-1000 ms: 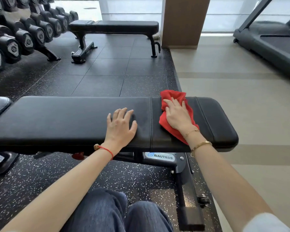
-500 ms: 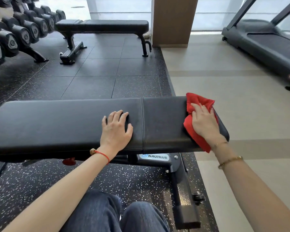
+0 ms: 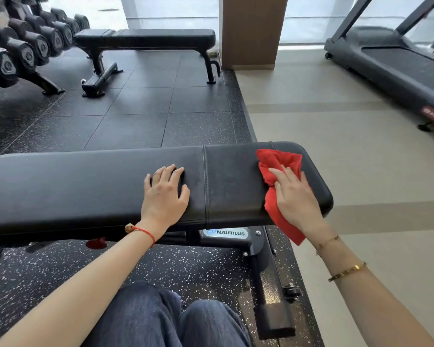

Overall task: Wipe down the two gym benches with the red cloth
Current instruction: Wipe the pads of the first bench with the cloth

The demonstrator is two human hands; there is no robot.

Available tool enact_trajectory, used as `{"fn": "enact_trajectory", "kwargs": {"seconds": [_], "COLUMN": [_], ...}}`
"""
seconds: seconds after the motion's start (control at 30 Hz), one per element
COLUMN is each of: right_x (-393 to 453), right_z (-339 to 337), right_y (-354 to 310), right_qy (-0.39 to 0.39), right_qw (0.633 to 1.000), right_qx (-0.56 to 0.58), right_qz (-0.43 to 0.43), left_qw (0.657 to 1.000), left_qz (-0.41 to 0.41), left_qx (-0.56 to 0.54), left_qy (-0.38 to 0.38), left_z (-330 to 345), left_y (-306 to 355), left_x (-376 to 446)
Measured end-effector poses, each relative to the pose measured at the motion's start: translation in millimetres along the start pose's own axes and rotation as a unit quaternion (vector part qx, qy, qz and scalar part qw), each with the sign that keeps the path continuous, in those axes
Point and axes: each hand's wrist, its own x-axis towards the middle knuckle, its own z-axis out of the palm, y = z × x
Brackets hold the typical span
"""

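At six o'clock, nearest the camera, the person's knees (image 3: 176,319) in dark blue trousers fill the bottom edge, above a speckled black rubber floor (image 3: 60,266). Both bare forearms reach forward from the lower corners. The left wrist carries a red string bracelet (image 3: 143,232); the right forearm, at four o'clock, carries two gold bracelets (image 3: 346,271).

Across the middle lies the near bench (image 3: 85,186), a long black padded top with a seam right of centre and a metal frame below bearing a label that reads NAUTILUS (image 3: 227,232). The left hand (image 3: 164,196) rests flat on the pad just left of the seam, palm down, fingers straight and slightly spread, holding nothing. At three o'clock, the right hand (image 3: 295,199) presses the red cloth (image 3: 277,164) onto the right end of the pad, fingers laid over it; the cloth bunches ahead of the fingertips and hangs over the near edge below the wrist.

Beyond, black floor tiles (image 3: 140,103) stretch toward twelve o'clock, meeting a beige floor (image 3: 336,121) on the right. At eleven o'clock stands the far bench (image 3: 145,37), also black and flat. A rack of dumbbells (image 3: 28,51) lines the ten o'clock side. A wooden pillar (image 3: 251,31) rises at twelve o'clock, and a treadmill (image 3: 396,63) sits at two o'clock.
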Motion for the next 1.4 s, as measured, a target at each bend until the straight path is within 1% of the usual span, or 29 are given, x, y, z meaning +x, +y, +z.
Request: {"fn": "enact_trajectory", "kwargs": {"seconds": [0.13, 0.23, 0.33, 0.43, 0.5, 0.57, 0.63, 0.67, 0.7, 0.77, 0.8, 0.87, 0.93, 0.97, 1.07, 1.23, 1.3, 1.4], "right_x": [26.9, 57.6, 76.9, 71.6, 57.4, 44.0, 37.3, 35.9, 35.5, 35.9, 35.0, 30.9, 26.0, 24.3, 23.6, 23.8, 22.8, 23.7], "right_z": [3.6, 8.1, 15.9, 27.1, 34.8, 35.3, 26.8, 21.6, 16.8, 10.1, 8.3, 7.6, 10.1, 11.5, 13.4, 17.8, 18.8, 18.7], "right_y": [3.1, -8.1, -34.5, -74.0, -96.8, -108.2, -108.4, -105.5, -101.0, -89.3, -83.3, -73.0, -67.3, -66.1, -67.2, -78.8, -83.9, -88.9], "right_qy": [0.015, -0.009, -0.055, -0.093, -0.102, -0.101, -0.076, -0.051, -0.022, 0.017, 0.01, -0.046, -0.093, -0.099, -0.08, -0.013, 0.006, 0.042], "right_qw": [0.997, 0.995, 0.995, 0.991, 0.986, 0.979, 0.97, 0.966, 0.967, 0.981, 0.99, 0.995, 0.992, 0.991, 0.99, 0.988, 0.984, 0.983], "right_qx": [-0.002, 0.018, 0.061, 0.087, 0.099, 0.138, 0.208, 0.234, 0.241, 0.188, 0.142, 0.075, 0.06, 0.061, 0.083, 0.148, 0.173, 0.168], "right_qz": [0.082, 0.095, 0.049, -0.033, -0.092, -0.114, -0.104, -0.093, -0.078, -0.034, -0.007, 0.039, 0.065, 0.07, 0.076, 0.044, 0.049, 0.054], "left_qw": [1.0, 1.0, 1.0, 1.0, 1.0, 1.0, 1.0, 1.0, 1.0, 1.0, 1.0, 1.0, 1.0, 1.0, 1.0, 1.0, 1.0, 1.0], "left_qz": [-0.006, -0.009, -0.01, -0.013, -0.015, -0.013, -0.012, -0.011, -0.011, -0.01, -0.009, -0.008, -0.01, -0.011, -0.01, -0.013, -0.013, -0.011], "left_qx": [0.009, 0.011, 0.005, -0.003, -0.002, -0.002, -0.004, -0.006, -0.008, -0.007, -0.005, -0.005, -0.005, -0.004, 0.0, -0.003, 0.0, 0.008], "left_qy": [-0.015, -0.016, -0.005, -0.001, 0.001, 0.0, -0.002, -0.001, 0.0, 0.002, 0.002, 0.003, 0.007, 0.008, 0.008, 0.003, -0.003, -0.011], "left_z": [0.5, -0.1, -1.0, -1.7, -2.4, -3.0, -2.5, -2.1, -1.7, -1.4, -1.2, -1.1, -1.5, -1.6, -1.5, -0.9, -1.0, 0.2], "left_y": [3.4, 5.1, 4.9, 5.7, 6.3, 5.9, 4.4, 3.6, 3.2, 2.9, 3.0, 3.1, 3.7, 4.1, 4.5, 4.2, 4.7, 4.1], "left_x": [0.7, 1.2, 1.6, 1.4, 1.6, 1.8, 1.8, 1.7, 1.7, 2.0, 2.0, 1.8, 1.8, 1.8, 1.7, 1.6, 1.4, 1.3]}}
